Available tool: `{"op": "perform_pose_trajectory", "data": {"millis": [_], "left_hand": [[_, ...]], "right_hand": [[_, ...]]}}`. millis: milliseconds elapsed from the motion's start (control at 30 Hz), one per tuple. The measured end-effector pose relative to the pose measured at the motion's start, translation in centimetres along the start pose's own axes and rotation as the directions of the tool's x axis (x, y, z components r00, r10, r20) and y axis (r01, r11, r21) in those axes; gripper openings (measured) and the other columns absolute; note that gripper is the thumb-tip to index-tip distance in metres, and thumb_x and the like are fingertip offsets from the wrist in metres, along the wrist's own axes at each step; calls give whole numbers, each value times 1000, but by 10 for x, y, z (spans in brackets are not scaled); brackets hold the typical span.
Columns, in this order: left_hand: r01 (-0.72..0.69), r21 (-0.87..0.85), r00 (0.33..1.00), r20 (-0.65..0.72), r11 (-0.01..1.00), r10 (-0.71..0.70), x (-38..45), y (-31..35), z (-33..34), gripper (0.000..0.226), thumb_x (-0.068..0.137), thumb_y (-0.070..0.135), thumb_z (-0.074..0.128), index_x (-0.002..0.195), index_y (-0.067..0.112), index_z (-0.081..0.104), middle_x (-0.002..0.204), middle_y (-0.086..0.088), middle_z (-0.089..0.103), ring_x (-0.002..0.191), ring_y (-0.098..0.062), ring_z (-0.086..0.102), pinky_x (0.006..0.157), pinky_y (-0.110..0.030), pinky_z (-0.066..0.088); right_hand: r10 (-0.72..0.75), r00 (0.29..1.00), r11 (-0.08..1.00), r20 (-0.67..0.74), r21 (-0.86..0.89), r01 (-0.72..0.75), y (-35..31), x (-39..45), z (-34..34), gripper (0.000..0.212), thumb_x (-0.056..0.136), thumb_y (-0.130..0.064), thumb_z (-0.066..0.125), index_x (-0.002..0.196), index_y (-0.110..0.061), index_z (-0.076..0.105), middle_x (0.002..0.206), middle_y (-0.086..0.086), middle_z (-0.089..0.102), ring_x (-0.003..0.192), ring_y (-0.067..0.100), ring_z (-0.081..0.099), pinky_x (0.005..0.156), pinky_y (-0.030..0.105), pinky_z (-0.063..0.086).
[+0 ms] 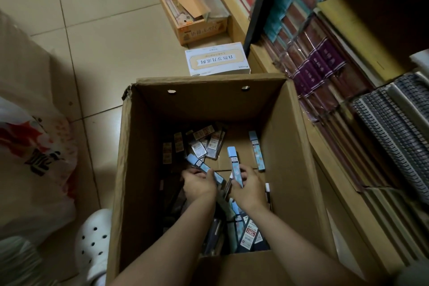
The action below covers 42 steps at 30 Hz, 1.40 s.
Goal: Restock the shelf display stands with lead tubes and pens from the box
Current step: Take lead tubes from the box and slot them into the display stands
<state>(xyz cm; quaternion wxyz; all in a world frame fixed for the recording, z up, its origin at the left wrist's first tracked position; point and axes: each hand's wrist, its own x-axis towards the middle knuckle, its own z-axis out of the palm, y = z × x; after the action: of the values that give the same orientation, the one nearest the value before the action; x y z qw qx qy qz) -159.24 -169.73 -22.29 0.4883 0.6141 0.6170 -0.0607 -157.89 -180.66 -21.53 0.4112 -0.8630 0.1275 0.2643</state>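
A deep cardboard box [292, 146] stands open on the floor, both my arms reaching into it. My left hand [199, 183] grips a light blue lead tube [202, 166] that points up and to the left. My right hand [249, 189] holds another blue lead tube [234, 165] nearly upright. A third blue tube [256, 150] lies against the box's right wall. Several dark packets of leads [206, 144] and pens [268, 193] are scattered on the box floor.
A shelf with wrapped books [320, 62] and spiral notebooks [390, 127] runs along the right. Beyond the box sit a white carton [218, 59] and an open cardboard box [192, 4]. A plastic bag [30, 146] and my white shoe [92, 239] are at the left.
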Motion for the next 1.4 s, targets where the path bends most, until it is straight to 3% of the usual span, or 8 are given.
{"op": "perform_pose_trajectory", "data": {"millis": [167, 533, 767, 833, 933, 1067, 1267, 1400], "left_hand": [[-122, -46, 978, 167, 991, 128, -17, -10, -13, 17, 88, 14, 68, 78, 15, 54, 68, 2, 56, 64, -15, 52, 57, -24, 36], [-18, -276, 754, 628, 961, 195, -44, 8, -58, 25, 94, -2, 49, 112, 6, 65, 103, -15, 73, 98, -33, 68, 89, -50, 52], [-17, -376, 848, 486, 926, 213, -33, 15, -56, 14, 96, 5, 56, 108, 1, 62, 99, -21, 70, 86, -32, 68, 83, -49, 54], [-23, -389, 876, 435, 921, 206, -24, 18, -55, 12, 96, 5, 56, 106, 4, 64, 100, -19, 71, 88, -29, 68, 82, -43, 56], [-51, -374, 903, 380, 926, 203, -9, 16, -56, 16, 96, 7, 56, 111, 6, 62, 103, -12, 70, 93, -25, 68, 87, -43, 56], [-57, -380, 927, 323, 923, 190, 6, 8, -53, 10, 96, 9, 58, 101, 15, 63, 89, 1, 70, 76, -9, 66, 63, -23, 54], [-24, -352, 921, 357, 936, 158, 10, 8, -46, 10, 95, 9, 59, 99, 16, 65, 86, 4, 71, 77, -10, 69, 68, -26, 56], [-21, -337, 919, 364, 941, 151, 8, 9, -42, 10, 95, 10, 60, 96, 19, 64, 90, 1, 71, 82, -13, 69, 73, -31, 56]], "right_hand": [[-30, 998, 997, 53, 67, 26, 2, -13, -7, 48, 92, -3, 63, 137, -18, 53, 112, -2, 63, 93, 12, 62, 82, 31, 56], [-175, 983, 978, 64, 123, 166, -10, -44, -10, 47, 88, -3, 67, 122, -34, 56, 102, -12, 63, 92, 6, 63, 70, 15, 52], [-281, 945, 957, 165, 127, 262, -27, -34, -8, 48, 86, -13, 73, 126, -35, 58, 122, -7, 53, 105, 9, 61, 88, 28, 57], [-321, 933, 941, 161, -55, 333, -35, -19, -14, 49, 91, -27, 68, 136, -34, 52, 134, -8, 47, 118, 11, 54, 96, 31, 51], [-304, 906, 746, 296, -518, 419, -42, 10, -19, 63, 99, -34, 52, 155, -32, 22, 164, -6, 8, 149, 21, 15, 120, 45, 20], [-227, 858, 481, 460, -714, 510, -54, 38, 6, 63, 104, -42, 35, 156, -37, 0, 164, -2, -16, 151, 21, -15, 120, 51, -1], [-263, 872, 458, 413, -742, 489, -39, 46, 22, 69, 101, -42, 39, 156, -33, -1, 165, 0, -10, 152, 22, -6, 120, 50, 4], [-315, 869, 658, 382, -572, 490, -23, 25, 15, 57, 102, -35, 43, 155, -25, 25, 165, -5, 1, 150, 22, 13, 120, 40, 23]]}}
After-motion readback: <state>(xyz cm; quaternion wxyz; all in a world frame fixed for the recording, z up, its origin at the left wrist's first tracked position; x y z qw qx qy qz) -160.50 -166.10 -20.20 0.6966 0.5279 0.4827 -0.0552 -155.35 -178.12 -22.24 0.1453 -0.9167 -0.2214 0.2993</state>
